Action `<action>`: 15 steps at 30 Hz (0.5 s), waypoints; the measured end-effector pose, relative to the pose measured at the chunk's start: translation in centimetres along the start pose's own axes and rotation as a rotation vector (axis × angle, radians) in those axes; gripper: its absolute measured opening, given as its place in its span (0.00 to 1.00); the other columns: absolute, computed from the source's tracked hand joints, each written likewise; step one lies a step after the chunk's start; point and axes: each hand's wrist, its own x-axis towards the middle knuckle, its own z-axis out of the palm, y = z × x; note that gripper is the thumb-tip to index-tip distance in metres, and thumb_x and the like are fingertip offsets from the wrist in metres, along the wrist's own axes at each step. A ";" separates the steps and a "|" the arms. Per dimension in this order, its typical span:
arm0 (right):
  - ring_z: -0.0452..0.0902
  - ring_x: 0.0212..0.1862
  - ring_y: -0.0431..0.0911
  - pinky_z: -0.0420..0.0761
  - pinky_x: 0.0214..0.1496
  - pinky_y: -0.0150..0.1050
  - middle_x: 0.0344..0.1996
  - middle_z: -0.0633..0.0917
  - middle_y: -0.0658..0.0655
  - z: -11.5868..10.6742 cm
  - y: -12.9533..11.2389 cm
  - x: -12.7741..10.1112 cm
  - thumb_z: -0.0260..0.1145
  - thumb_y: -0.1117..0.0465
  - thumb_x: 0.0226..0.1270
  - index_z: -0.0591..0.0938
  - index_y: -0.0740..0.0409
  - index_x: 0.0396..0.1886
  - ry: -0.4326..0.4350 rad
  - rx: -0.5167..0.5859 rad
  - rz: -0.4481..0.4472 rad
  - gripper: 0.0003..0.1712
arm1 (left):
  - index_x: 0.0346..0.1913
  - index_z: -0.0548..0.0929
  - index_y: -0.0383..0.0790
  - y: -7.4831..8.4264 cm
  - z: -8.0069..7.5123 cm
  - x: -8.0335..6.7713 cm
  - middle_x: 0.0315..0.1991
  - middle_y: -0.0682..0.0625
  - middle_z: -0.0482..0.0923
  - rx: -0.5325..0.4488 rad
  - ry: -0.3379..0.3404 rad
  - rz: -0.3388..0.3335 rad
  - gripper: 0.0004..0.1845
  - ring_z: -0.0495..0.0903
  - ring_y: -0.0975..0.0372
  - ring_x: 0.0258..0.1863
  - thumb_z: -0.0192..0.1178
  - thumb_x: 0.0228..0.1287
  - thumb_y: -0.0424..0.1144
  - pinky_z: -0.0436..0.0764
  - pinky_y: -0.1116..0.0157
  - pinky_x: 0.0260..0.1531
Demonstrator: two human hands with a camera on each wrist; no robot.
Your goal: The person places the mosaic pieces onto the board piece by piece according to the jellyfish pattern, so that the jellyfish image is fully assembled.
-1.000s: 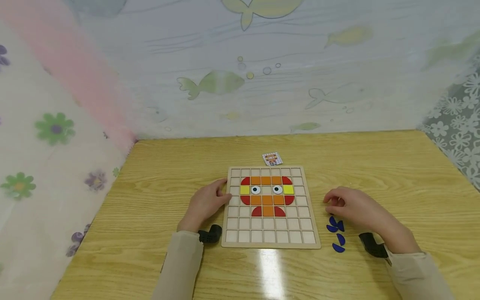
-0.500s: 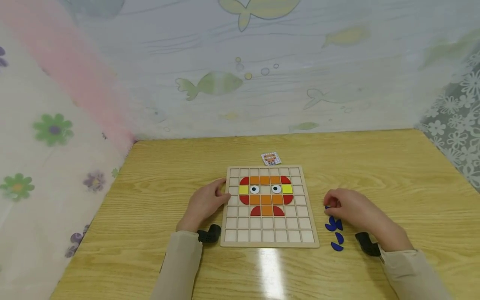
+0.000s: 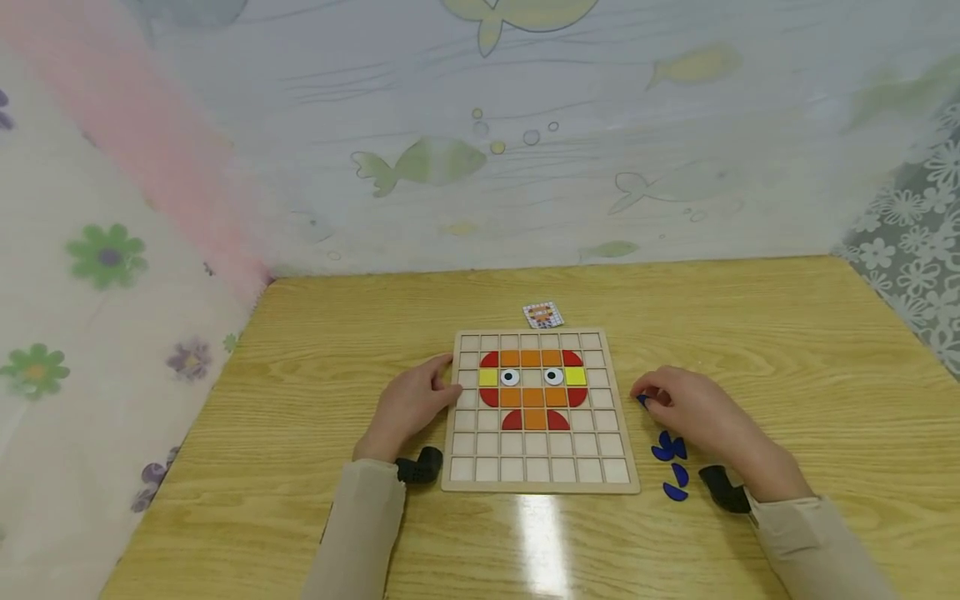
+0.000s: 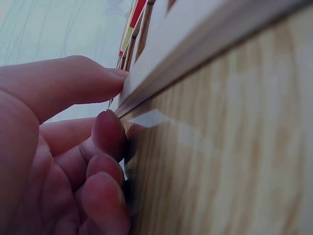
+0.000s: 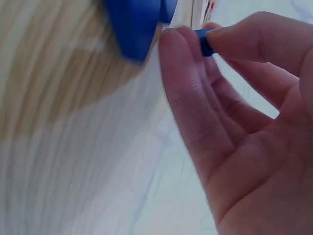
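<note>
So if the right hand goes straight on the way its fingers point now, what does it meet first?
Probably the right edge of the wooden grid board: the right hand, pinching a blue piece, points left toward it, with only bare table between, though height is unclear.

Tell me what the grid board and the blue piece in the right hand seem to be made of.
The grid board looks like pale unfinished wood, probably thin plywood: matte, with a layered edge in the left wrist view. The blue piece pinched in the right hand looks like solid-coloured plastic or painted wood; its smooth, even face leaves that open.
</note>
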 end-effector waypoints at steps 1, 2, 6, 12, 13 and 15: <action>0.70 0.29 0.41 0.70 0.31 0.38 0.29 0.78 0.48 0.1 -0.2 0.1 0.60 0.66 0.57 0.81 0.55 0.38 0.003 0.007 -0.003 0.09 | 0.63 0.67 0.50 0.0 0.0 0.0 0.25 0.57 0.72 0.000 -0.001 -0.001 0.30 0.68 0.63 0.23 0.56 0.57 0.51 0.65 0.65 0.25; 0.70 0.30 0.41 0.70 0.31 0.38 0.30 0.78 0.48 0.1 -0.3 0.1 0.60 0.65 0.57 0.81 0.55 0.39 0.003 0.016 -0.005 0.09 | 0.63 0.67 0.50 0.0 0.0 0.0 0.25 0.57 0.72 0.000 -0.001 -0.005 0.30 0.68 0.63 0.23 0.56 0.57 0.52 0.65 0.65 0.25; 0.73 0.32 0.40 0.72 0.33 0.38 0.31 0.79 0.47 0.4 -1.1 0.4 0.61 0.63 0.58 0.80 0.54 0.39 -0.002 0.067 -0.007 0.09 | 0.63 0.67 0.50 0.1 0.0 0.0 0.25 0.57 0.72 0.003 0.002 -0.003 0.29 0.68 0.63 0.23 0.56 0.57 0.52 0.65 0.65 0.25; 0.72 0.31 0.39 0.72 0.34 0.37 0.27 0.79 0.45 1.1 -2.4 1.2 0.62 0.61 0.58 0.80 0.53 0.37 -0.028 0.106 -0.032 0.07 | 0.62 0.67 0.51 0.0 0.0 -0.1 0.25 0.58 0.72 0.002 0.003 0.005 0.29 0.68 0.64 0.23 0.56 0.57 0.52 0.65 0.65 0.26; 0.71 0.31 0.38 0.72 0.34 0.37 0.27 0.78 0.44 1.3 -2.6 1.3 0.62 0.61 0.58 0.80 0.53 0.37 -0.030 0.109 -0.038 0.07 | 0.62 0.67 0.50 0.0 0.0 -0.1 0.25 0.58 0.72 0.001 0.005 0.007 0.29 0.68 0.64 0.23 0.56 0.57 0.52 0.65 0.65 0.26; 0.71 0.30 0.37 0.72 0.34 0.36 0.26 0.78 0.43 1.5 -2.9 1.5 0.63 0.60 0.58 0.80 0.52 0.36 -0.036 0.117 -0.045 0.06 | 0.63 0.67 0.50 0.0 0.0 -0.1 0.25 0.57 0.72 0.001 0.004 0.009 0.29 0.68 0.64 0.23 0.56 0.57 0.52 0.65 0.65 0.25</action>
